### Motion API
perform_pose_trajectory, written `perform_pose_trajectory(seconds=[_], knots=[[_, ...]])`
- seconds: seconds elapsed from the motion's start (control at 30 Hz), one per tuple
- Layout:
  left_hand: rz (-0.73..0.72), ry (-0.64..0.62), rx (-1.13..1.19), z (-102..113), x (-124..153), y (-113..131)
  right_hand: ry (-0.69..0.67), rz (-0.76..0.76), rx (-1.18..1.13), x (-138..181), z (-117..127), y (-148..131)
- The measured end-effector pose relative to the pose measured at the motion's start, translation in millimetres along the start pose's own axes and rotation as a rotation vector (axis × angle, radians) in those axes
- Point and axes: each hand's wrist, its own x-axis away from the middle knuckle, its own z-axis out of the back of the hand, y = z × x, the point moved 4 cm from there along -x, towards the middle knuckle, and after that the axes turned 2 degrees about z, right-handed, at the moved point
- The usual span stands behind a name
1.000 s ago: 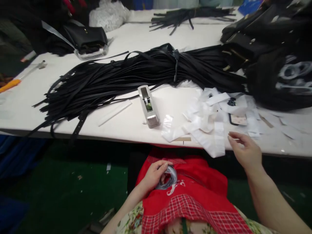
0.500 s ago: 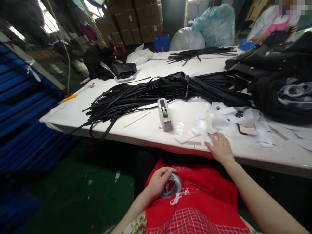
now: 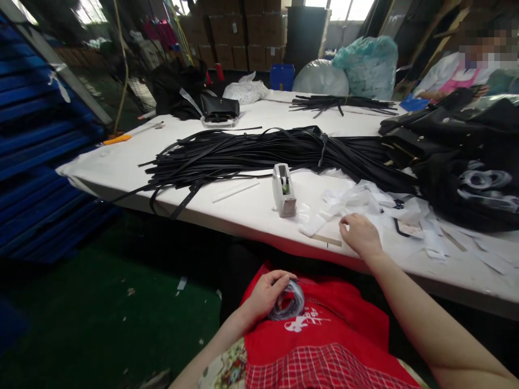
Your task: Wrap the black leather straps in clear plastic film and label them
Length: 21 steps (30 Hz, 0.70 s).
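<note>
My left hand (image 3: 265, 294) is closed around one side of a grey, shiny coil (image 3: 299, 303), held against the red apron (image 3: 344, 319) in my lap. Its exact material is hard to make out. At the table's front edge, the fingers of my right hand (image 3: 360, 235) are curled down and drawn together; whatever they may pinch is hidden. Just beyond that hand lies a heap of white, filmy strips (image 3: 359, 195). A flat tan strip (image 3: 327, 240) lies beside its fingertips, on the left. Further left stands a tape dispenser (image 3: 284, 193).
A long bundle of black straps (image 3: 243, 154) stretches across the white table (image 3: 247, 213). Black bags (image 3: 458, 146) are piled at the right. An orange-handled tool (image 3: 117, 139) lies at the far left corner. Another person (image 3: 454, 81) sits across the table.
My right hand has lifted slightly off the white strips and its spread fingers have curled in. My left hand keeps the coil. The head view has shifted a little.
</note>
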Motion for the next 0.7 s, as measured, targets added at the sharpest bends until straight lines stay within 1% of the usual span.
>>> perform_pose_trajectory(seconds=[0.1, 0.2, 0.33, 0.57, 0.7], knots=[[-0.022, -0.027, 0.058, 2, 3, 3, -0.127, 0.048, 0.005, 22, -8, -28], [-0.055, -0.062, 0.085, 5, 5, 9, -0.204, 0.047, 0.035, 30, -15, -39], [-0.082, -0.074, 0.074, 9, 6, 11, -0.259, 0.101, 0.065, 30, -14, -39], [-0.083, -0.026, -0.012, 9, 2, 14, -0.317, 0.252, 0.060, 38, -5, -39], [-0.060, -0.024, -0.043, 6, -2, 20, -0.307, 0.263, 0.026, 39, -3, -35]])
